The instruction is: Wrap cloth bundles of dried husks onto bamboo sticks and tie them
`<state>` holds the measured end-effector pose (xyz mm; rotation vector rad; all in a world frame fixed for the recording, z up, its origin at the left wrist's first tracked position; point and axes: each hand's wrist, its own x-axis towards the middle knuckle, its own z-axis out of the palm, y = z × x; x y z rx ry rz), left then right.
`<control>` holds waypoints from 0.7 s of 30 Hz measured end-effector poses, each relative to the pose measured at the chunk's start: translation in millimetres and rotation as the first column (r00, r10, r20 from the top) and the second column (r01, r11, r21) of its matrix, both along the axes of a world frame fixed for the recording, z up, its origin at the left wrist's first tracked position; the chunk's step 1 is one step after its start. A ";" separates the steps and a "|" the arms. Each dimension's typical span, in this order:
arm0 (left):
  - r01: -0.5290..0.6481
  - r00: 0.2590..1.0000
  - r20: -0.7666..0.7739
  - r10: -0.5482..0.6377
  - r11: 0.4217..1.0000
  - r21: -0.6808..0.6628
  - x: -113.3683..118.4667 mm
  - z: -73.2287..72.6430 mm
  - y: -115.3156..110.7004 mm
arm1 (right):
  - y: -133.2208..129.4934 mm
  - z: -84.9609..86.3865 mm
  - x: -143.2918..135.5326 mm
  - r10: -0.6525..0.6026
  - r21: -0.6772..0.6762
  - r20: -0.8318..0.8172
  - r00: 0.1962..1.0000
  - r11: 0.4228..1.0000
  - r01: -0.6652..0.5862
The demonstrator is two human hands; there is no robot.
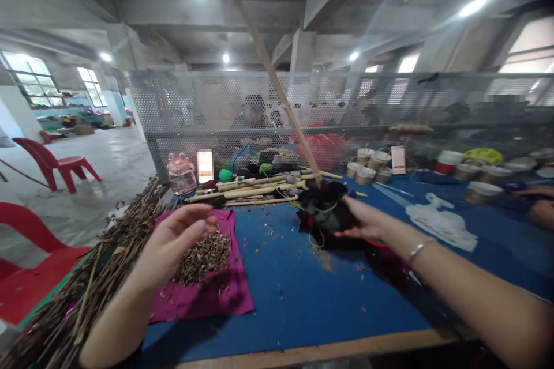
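My right hand (361,218) grips the side of a dark cloth bundle (326,207) with thin yellow-green string looped about it. A long wooden stick (277,83) rises from the bundle and leans up to the left. Fingers apart and slightly bent, my left hand (184,233) hovers with nothing in it above a magenta cloth (225,300). Heaped on that cloth are dried brown plant bits (208,256), partly hidden by the hand. A pile of dried stalks (97,268) lies along the table's left side.
Several wooden sticks (251,190) lie across the back of the blue table (298,300), before a perforated metal screen (208,98). A pink bottle (182,174) stands back left. Cups (366,174), a phone (397,160) and a crumpled white plastic bag (441,223) are right. Another person's hand (543,202) shows far right.
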<state>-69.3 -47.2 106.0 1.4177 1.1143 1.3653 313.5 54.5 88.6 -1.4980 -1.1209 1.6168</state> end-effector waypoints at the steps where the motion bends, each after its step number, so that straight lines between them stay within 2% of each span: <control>1: -0.002 0.995 -0.098 0.004 1.000 0.025 16.5 -2.7 9.7 | -7.5 -8.0 -23.8 0.049 -0.079 -0.022 0.999 0.996 -0.050; 3: 0.061 0.970 -0.236 -0.052 0.998 0.031 50.0 -14.4 30.6 | -20.5 -23.4 -66.5 0.154 -0.252 -0.181 0.971 0.947 -0.197; 5: 0.276 0.925 -0.271 -0.267 0.961 -0.006 77.3 -32.1 50.4 | -30.1 -37.0 -97.1 0.210 -0.314 -0.300 0.931 0.899 -0.304; 7: 0.406 0.877 -0.228 -0.423 0.906 -0.118 93.4 -49.3 65.5 | -36.2 -47.5 -112.5 0.258 -0.289 -0.309 0.915 0.892 -0.349; 9: 0.438 0.866 -0.171 -0.470 0.878 -0.193 99.4 -60.6 74.4 | -39.6 -53.5 -114.9 0.265 -0.119 -0.210 0.941 0.948 -0.294; 11: 0.375 0.896 -0.158 -0.414 0.899 -0.226 100.9 -64.4 78.8 | -41.5 -55.1 -110.6 0.242 0.130 -0.118 0.963 0.965 -0.226; 13: 0.281 0.927 -0.187 -0.326 0.931 -0.232 103.1 -63.0 81.9 | -42.7 -53.9 -106.7 0.260 0.284 -0.053 0.964 0.930 -0.235; 15: 0.221 0.938 -0.221 -0.268 0.951 -0.216 106.6 -60.1 86.4 | -42.7 -52.8 -106.4 0.294 0.323 0.004 0.956 0.904 -0.279; 18: 0.140 0.950 -0.256 -0.178 0.977 -0.159 106.6 -59.1 99.0 | -38.1 -54.9 -109.0 0.263 0.356 0.027 0.964 0.899 -0.255; 21: 0.009 0.972 -0.234 -0.032 0.995 -0.098 90.9 -62.2 116.5 | -28.3 -59.5 -105.6 0.231 0.374 -0.009 0.973 0.903 -0.211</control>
